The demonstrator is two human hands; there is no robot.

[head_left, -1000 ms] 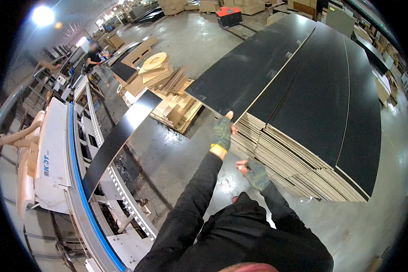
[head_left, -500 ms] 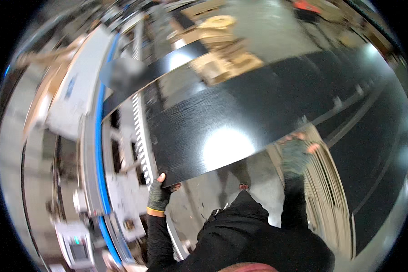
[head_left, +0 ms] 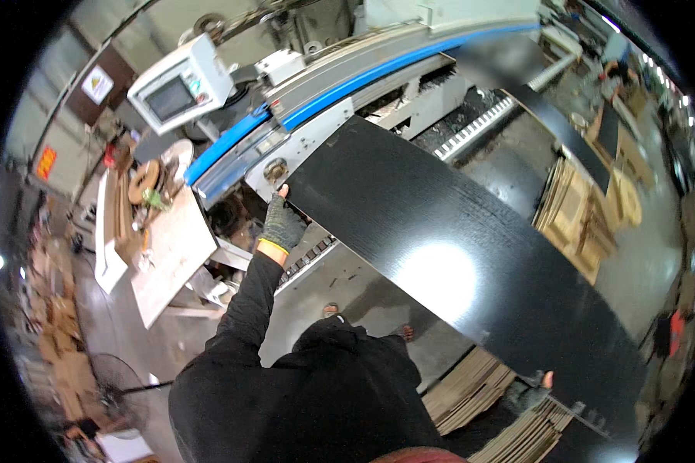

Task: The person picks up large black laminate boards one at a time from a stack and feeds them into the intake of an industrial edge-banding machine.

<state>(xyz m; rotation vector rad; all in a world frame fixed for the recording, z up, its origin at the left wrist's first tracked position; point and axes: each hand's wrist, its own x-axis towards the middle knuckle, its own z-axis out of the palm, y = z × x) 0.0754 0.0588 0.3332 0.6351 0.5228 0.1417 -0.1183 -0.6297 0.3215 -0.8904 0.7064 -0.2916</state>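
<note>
A long glossy black panel point(head_left: 378, 197) stretches from the machine at upper middle to the lower right, with a bright glare on it. My left hand point(head_left: 283, 224), in a grey fingerless glove with a yellow cuff, is closed on the panel's near left corner, thumb on top. Farther along the same edge my right hand point(head_left: 527, 392), gloved too, grips the panel from beneath with a thumb showing above. Its other fingers are hidden under the board. The panel's left end lies against the front of a long machine point(head_left: 340, 89) with a blue rail.
A control box with a screen point(head_left: 170, 100) stands at upper left. Below it is a pale worktable point(head_left: 174, 251) with tape rolls. Stacked brown boards point(head_left: 467, 390) lie under the panel at lower right. More boards point(head_left: 575, 212) and another black panel point(head_left: 564, 135) are beyond it.
My view has swung left, bringing the control box and worktable in. The panel now slants down to the right, its left end at the machine's front; both hands still hold it.
</note>
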